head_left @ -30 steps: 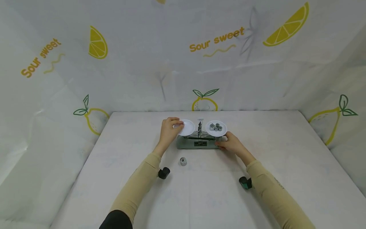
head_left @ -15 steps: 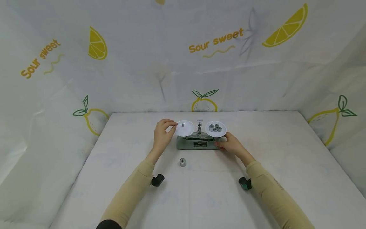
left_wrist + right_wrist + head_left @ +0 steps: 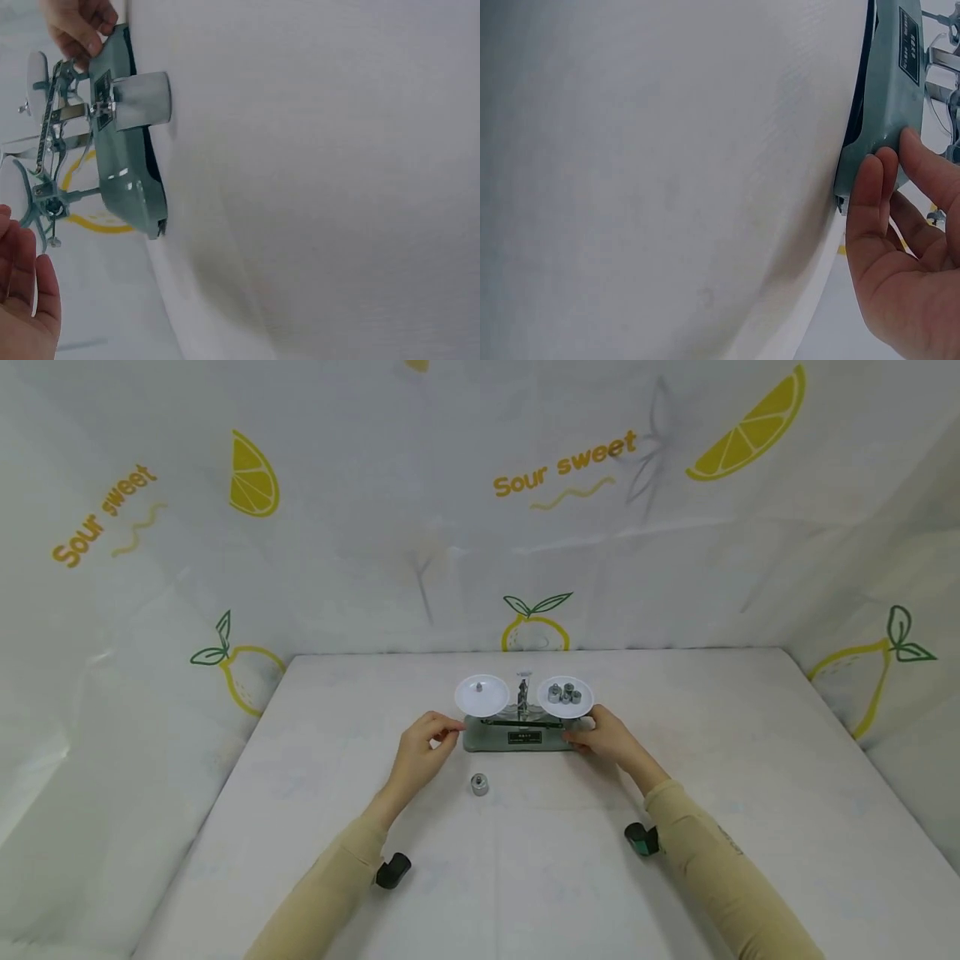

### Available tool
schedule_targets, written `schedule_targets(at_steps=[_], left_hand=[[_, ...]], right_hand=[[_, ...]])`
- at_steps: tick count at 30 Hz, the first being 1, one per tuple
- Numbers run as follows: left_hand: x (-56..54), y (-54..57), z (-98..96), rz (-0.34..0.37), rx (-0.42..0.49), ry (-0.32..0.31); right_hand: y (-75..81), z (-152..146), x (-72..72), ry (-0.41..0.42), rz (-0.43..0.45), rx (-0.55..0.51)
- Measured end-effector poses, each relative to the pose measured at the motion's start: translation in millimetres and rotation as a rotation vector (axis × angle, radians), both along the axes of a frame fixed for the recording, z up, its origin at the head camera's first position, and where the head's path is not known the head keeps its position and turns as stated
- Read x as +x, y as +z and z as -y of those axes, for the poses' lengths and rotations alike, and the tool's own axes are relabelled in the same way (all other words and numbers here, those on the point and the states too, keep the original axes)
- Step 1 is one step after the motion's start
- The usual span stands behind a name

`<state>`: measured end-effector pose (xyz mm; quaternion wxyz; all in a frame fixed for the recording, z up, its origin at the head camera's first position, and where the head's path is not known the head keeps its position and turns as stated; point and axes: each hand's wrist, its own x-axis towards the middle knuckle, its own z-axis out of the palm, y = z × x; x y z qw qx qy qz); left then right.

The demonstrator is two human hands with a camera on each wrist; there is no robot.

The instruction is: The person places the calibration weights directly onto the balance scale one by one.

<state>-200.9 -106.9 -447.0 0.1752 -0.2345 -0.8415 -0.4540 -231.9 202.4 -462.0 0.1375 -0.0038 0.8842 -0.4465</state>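
A grey-green balance scale [image 3: 522,737] stands mid-table. Its left white pan [image 3: 491,702] carries one small metal weight [image 3: 479,687]. Its right pan [image 3: 551,707] carries several weights [image 3: 566,694]. My left hand [image 3: 446,732] hovers just off the left end of the base, fingers loosely bent and holding nothing; the left wrist view shows it [image 3: 26,307] beside the pan. My right hand [image 3: 581,739] grips the base's right end, with its fingers [image 3: 877,180] and thumb against the corner of the base [image 3: 889,112]. A loose cylindrical weight [image 3: 480,784] [image 3: 142,100] stands on the table in front of the scale.
The white table [image 3: 540,877] is walled on three sides by a lemon-print sheet [image 3: 450,510]. A black wrist camera [image 3: 393,870] hangs under my left forearm and another [image 3: 642,838] under my right.
My left hand has drawn back from the left pan and come down beside the base. A small weight now lies on that pan. The right hand has stayed put.
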Motion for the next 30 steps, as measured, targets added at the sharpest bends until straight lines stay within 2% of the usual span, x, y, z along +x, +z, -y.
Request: schedule_targets(at_steps=[7, 11, 16, 23, 30], left_hand=[[10.4, -15.6, 0.8, 0.201, -0.130, -0.154], [12.4, -19.5, -1.7, 0.262, -0.204, -0.221], [14.4, -20.2, -3.9, 0.331, -0.267, -0.237], [14.2, -20.2, -4.0, 0.341, -0.338, -0.263], [9.5, -24.2, -5.7, 0.410, -0.378, -0.278]], right_hand=[[0.1, -0.7, -0.5, -0.003, 0.001, 0.003], [0.1, -1.0, -1.8, -0.017, -0.001, 0.031], [0.9, -1.4, -2.2, -0.017, -0.007, 0.038], [2.2, -0.5, -0.4, -0.014, 0.008, 0.006], [1.4, -1.0, -0.6, -0.017, 0.008, 0.011]])
